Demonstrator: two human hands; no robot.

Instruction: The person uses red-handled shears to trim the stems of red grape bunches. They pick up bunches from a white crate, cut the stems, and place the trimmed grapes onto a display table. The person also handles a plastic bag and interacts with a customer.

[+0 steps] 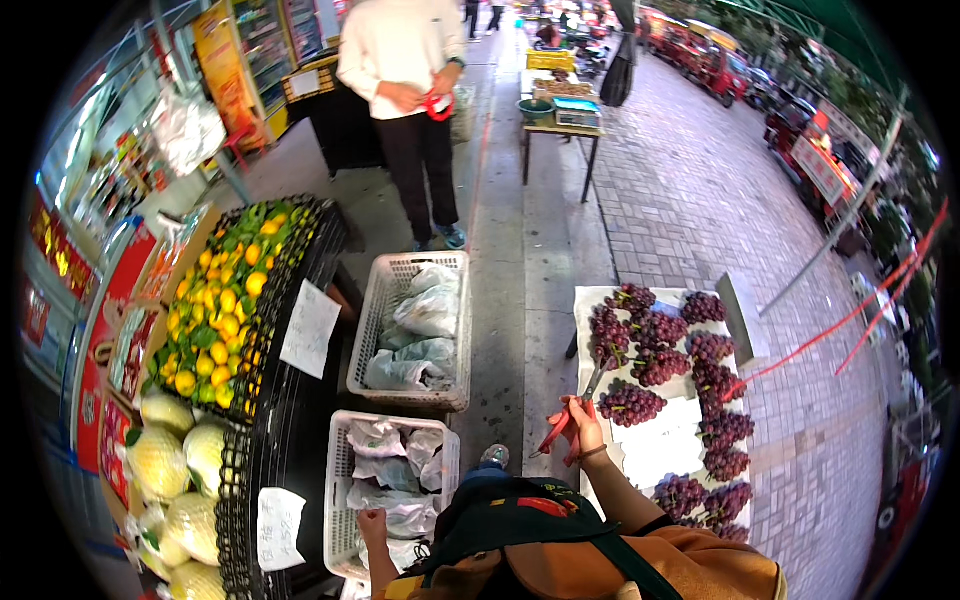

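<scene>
My right hand grips a pair of red-handled scissors, held over the left edge of the grape table. Their blades point away from me, and the tips are by a bunch of dark red grapes. Another grape bunch lies just to the right of the blades. More bunches lie along the far and right sides of the white-covered table. My left hand is a closed fist over the left part of the nearer white plastic basket, with no object visible in it. Bagged goods fill that basket.
A farther basket holds more bagged goods. On the left, a black-edged stand carries yellow citrus and wrapped pomelos. A person stands ahead, holding a red ring-shaped item. Red cords stretch at the right.
</scene>
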